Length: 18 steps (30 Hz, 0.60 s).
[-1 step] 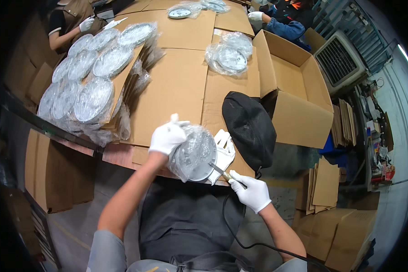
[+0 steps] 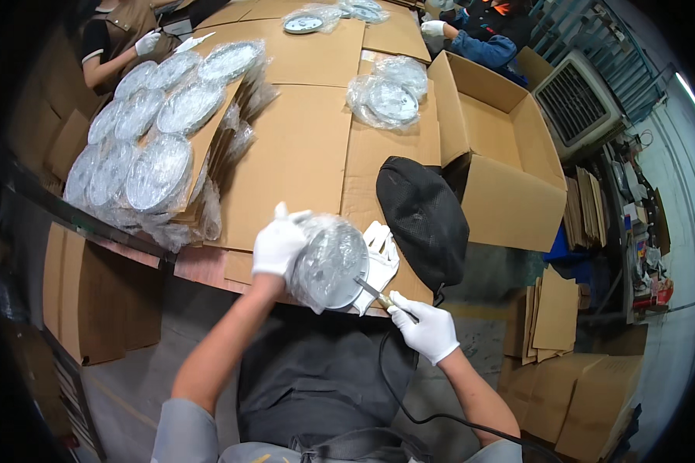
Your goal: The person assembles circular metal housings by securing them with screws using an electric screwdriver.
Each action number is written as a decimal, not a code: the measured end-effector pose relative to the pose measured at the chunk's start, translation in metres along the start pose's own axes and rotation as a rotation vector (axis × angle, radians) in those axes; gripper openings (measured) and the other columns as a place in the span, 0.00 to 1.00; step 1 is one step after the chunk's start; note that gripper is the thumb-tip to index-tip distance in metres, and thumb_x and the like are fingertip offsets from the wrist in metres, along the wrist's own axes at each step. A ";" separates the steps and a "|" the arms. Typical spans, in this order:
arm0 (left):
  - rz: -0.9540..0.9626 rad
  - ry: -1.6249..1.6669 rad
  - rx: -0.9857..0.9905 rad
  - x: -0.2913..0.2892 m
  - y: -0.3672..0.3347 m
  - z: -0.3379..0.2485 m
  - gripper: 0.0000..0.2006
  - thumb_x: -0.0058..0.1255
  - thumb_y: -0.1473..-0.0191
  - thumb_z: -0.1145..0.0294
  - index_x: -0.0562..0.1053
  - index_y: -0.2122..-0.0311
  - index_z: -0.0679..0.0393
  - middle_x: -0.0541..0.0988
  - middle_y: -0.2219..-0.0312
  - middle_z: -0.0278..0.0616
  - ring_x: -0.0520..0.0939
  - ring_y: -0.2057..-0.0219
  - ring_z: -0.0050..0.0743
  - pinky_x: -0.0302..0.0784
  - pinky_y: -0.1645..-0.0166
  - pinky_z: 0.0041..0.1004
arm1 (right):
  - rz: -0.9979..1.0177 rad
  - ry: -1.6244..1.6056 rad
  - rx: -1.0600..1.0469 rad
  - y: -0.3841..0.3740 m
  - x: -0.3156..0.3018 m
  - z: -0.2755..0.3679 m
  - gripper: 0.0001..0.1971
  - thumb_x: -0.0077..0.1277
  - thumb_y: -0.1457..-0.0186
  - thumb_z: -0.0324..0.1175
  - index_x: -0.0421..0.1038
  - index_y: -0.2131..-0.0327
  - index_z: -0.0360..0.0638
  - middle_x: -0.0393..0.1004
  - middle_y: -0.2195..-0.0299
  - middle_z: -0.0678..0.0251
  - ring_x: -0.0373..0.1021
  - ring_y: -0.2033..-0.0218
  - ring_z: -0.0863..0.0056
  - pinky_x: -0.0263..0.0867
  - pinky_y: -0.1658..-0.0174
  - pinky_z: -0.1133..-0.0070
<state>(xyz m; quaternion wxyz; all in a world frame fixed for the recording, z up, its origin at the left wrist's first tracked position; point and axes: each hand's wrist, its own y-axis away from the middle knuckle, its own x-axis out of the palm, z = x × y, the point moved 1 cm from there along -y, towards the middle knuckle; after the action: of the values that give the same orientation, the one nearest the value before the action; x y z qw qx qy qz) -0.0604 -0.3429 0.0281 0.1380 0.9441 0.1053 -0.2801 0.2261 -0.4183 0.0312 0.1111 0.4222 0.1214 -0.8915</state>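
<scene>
Disc point(image 2: 347, 287), round and silver-grey, in crinkled clear plastic point(image 2: 316, 266), lies at the table point(image 2: 202, 267)'s near edge. White-gloved left hand point(image 2: 279, 245) touches the plastic's left side, grip unclear; white-gloved right hand point(image 2: 425, 329) grasps a slim, black-corded tool point(image 2: 371, 289), tip at the disc's right side.

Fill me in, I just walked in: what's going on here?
The person's left hand is at the left side of a disc with clear film over it. The right hand holds a corded tool, its metal tip at the disc's right side. A white glove lies just right of the disc, near a black bag. More wrapped discs are stacked at the left, and an open box stands at the right.
</scene>
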 end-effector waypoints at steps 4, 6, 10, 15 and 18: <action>-0.310 0.437 0.174 0.044 0.065 0.052 0.20 0.49 0.44 0.72 0.69 0.46 0.66 0.80 0.55 0.51 0.81 0.54 0.39 0.74 0.50 0.28 | -0.009 0.001 0.062 0.003 0.004 0.010 0.13 0.58 0.45 0.43 0.80 0.57 0.53 0.80 0.69 0.62 0.78 0.70 0.65 0.74 0.67 0.75; -0.464 0.538 0.119 0.052 0.072 0.045 0.22 0.49 0.47 0.74 0.69 0.45 0.67 0.80 0.55 0.49 0.80 0.53 0.31 0.73 0.49 0.26 | -0.001 0.014 0.053 0.003 0.002 0.014 0.14 0.57 0.44 0.43 0.80 0.57 0.53 0.80 0.69 0.63 0.78 0.70 0.65 0.73 0.67 0.74; -0.461 0.459 0.048 0.037 0.063 0.033 0.20 0.45 0.49 0.76 0.73 0.49 0.67 0.83 0.63 0.52 0.84 0.60 0.30 0.77 0.54 0.24 | 0.112 0.154 -0.007 -0.007 -0.017 0.019 0.14 0.54 0.42 0.45 0.78 0.55 0.54 0.79 0.73 0.65 0.77 0.73 0.66 0.72 0.70 0.73; -0.491 0.264 0.091 0.024 0.060 0.035 0.20 0.43 0.52 0.77 0.76 0.52 0.64 0.84 0.66 0.51 0.85 0.62 0.30 0.77 0.56 0.25 | 0.218 0.279 -0.123 -0.019 -0.041 0.042 0.14 0.50 0.41 0.44 0.77 0.55 0.54 0.77 0.77 0.66 0.75 0.76 0.66 0.70 0.74 0.71; -0.517 0.249 0.120 0.025 0.059 0.036 0.20 0.43 0.53 0.77 0.77 0.53 0.63 0.84 0.68 0.50 0.85 0.64 0.31 0.78 0.57 0.25 | 0.312 0.339 -0.128 -0.028 -0.051 0.060 0.13 0.54 0.44 0.42 0.78 0.56 0.54 0.79 0.74 0.64 0.76 0.75 0.66 0.71 0.72 0.73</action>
<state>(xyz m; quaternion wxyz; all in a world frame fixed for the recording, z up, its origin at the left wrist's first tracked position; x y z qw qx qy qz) -0.0413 -0.4071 -0.0034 -0.0080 0.9195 0.3419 -0.1937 0.2058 -0.4060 0.1113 0.2521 0.5714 0.1279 -0.7705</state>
